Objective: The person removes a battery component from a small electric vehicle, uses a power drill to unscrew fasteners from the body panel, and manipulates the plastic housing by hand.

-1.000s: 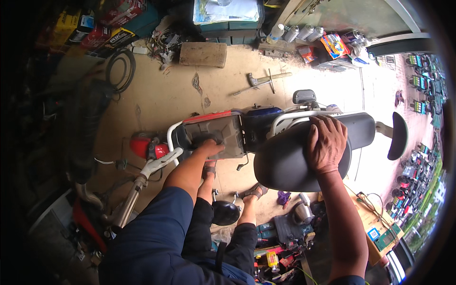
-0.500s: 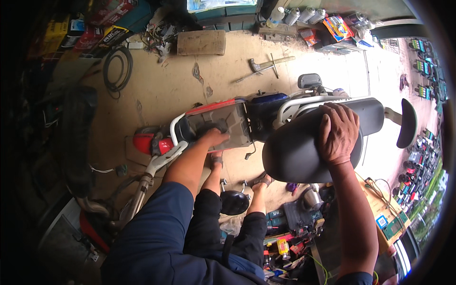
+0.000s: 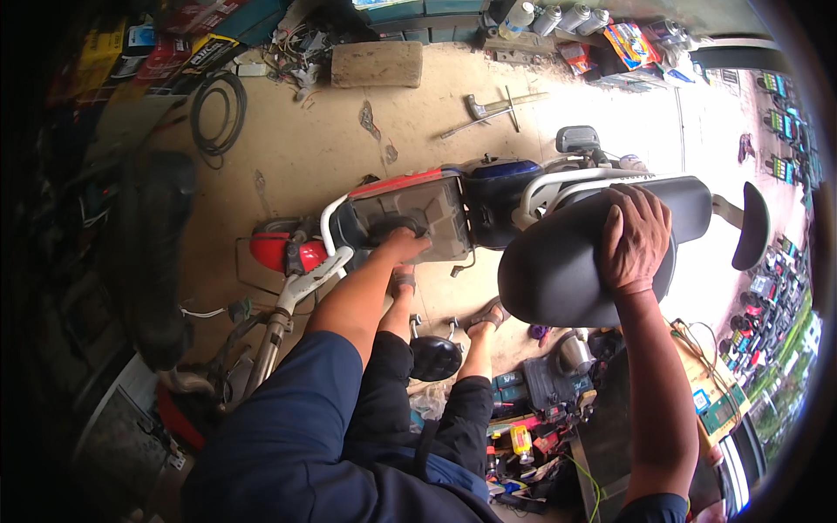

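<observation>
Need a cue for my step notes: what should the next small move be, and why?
Probably press the right hand lightly on the black seat as a brace before shifting the left hand. The right hand lies over the seat, well placed for steadying, while the left hand is at the footboard; what it grips, if anything, is unclear.

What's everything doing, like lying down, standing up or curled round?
Black front seat: askew to the rear seat
Right hand: resting on the front seat
Left hand: over the brown panel
Hammer: lying on the floor
T-handled rod: lying down
Black cable: coiled
Spray cans: upright
</observation>
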A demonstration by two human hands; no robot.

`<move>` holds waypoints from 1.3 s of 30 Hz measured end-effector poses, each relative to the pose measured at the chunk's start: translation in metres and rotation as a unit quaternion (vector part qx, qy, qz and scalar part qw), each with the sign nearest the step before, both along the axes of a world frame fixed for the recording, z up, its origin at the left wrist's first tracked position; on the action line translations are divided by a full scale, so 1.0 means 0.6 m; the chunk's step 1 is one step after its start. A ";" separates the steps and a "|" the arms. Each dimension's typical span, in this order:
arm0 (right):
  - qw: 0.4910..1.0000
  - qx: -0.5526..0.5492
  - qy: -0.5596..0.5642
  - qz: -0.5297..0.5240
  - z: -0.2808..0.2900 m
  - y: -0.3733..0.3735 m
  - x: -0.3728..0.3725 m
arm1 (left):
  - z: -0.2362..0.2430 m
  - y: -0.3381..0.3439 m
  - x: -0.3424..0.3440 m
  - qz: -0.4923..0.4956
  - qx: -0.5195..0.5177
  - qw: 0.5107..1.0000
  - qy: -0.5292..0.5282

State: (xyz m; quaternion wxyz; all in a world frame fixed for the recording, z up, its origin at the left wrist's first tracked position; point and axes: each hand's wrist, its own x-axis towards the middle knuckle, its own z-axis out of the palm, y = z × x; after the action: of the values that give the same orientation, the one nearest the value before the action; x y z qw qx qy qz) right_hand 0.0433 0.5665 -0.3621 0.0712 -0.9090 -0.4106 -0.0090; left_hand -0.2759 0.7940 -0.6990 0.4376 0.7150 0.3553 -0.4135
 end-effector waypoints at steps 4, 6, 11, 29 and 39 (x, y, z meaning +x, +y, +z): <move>1.000 0.001 0.003 -0.004 0.003 0.000 0.000 | -0.005 0.003 0.012 -0.026 -0.037 0.999 -0.005; 1.000 0.002 0.000 -0.006 -0.001 -0.002 -0.002 | 0.004 0.005 0.021 -0.037 -0.030 0.999 0.003; 1.000 0.003 0.000 -0.001 0.001 0.005 -0.003 | -0.017 0.002 0.022 -0.041 0.006 0.999 -0.008; 1.000 -0.006 -0.019 0.010 -0.001 -0.005 -0.001 | 0.034 0.009 0.018 -0.058 -0.013 0.998 -0.007; 1.000 -0.003 -0.013 0.007 -0.007 -0.016 -0.005 | 0.051 0.009 0.025 -0.042 -0.012 0.999 0.009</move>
State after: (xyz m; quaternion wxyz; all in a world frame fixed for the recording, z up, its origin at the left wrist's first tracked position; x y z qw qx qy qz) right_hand 0.0405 0.5568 -0.3660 0.0633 -0.9060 -0.4180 -0.0194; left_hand -0.2609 0.7992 -0.6685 0.4251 0.7202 0.3245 -0.4419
